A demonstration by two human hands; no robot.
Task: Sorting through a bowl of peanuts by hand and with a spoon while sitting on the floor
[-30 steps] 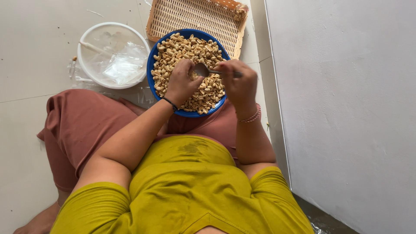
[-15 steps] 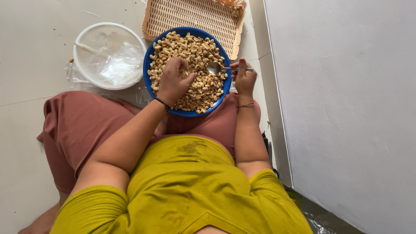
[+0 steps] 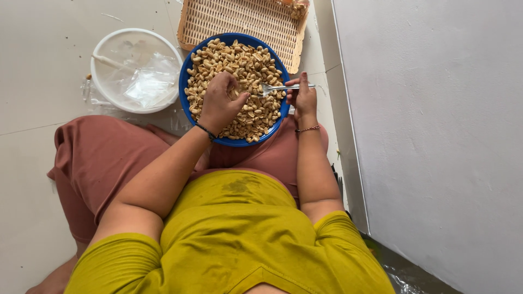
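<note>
Right hand [image 3: 303, 99] fingers pinch a metal spoon [image 3: 280, 87], handle lying left-right, bowl end over the peanuts [image 3: 256, 65]. Left hand [image 3: 219, 103], fingers curled together w/ tips in the pile, sits nearer centre of blue bowl [image 3: 188, 65] on person's lap; white tub [image 3: 136, 71] & wicker tray [image 3: 239, 19] beyond on floor.

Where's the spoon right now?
Head view: the metal spoon is in the right hand, at the right edge of the blue bowl, its tip over the peanuts beside the left hand.
</note>
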